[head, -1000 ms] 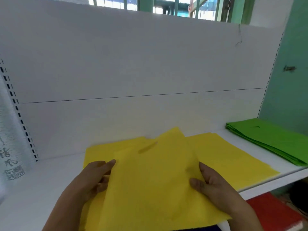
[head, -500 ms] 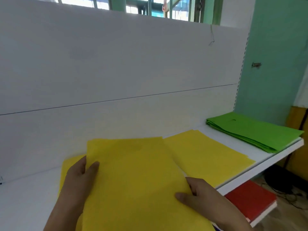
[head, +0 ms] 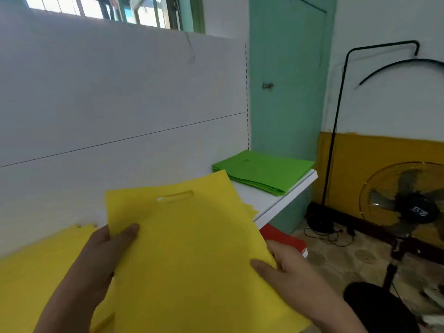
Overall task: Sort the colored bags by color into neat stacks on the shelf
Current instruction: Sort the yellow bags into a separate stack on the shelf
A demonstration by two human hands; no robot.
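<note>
Over the white shelf (head: 276, 200) we now hold one yellow bag (head: 187, 248) lifted up, where half a second ago it lay flat on the yellow pile. Our view has also swung right, bringing a floor fan (head: 406, 210) into sight. Our left hand (head: 101, 265) pinches the bag's left edge, thumb on top; our right hand (head: 290, 272) grips its right edge. More yellow bags (head: 36, 272) lie left of it, and the green stack (head: 264, 171) sits at the shelf's far right end.

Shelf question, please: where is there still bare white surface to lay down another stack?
A bare strip of the white shelf lies between the held yellow bag and the flat green bag stack at its right end. The left part is crowded with loose yellow bags.
</note>
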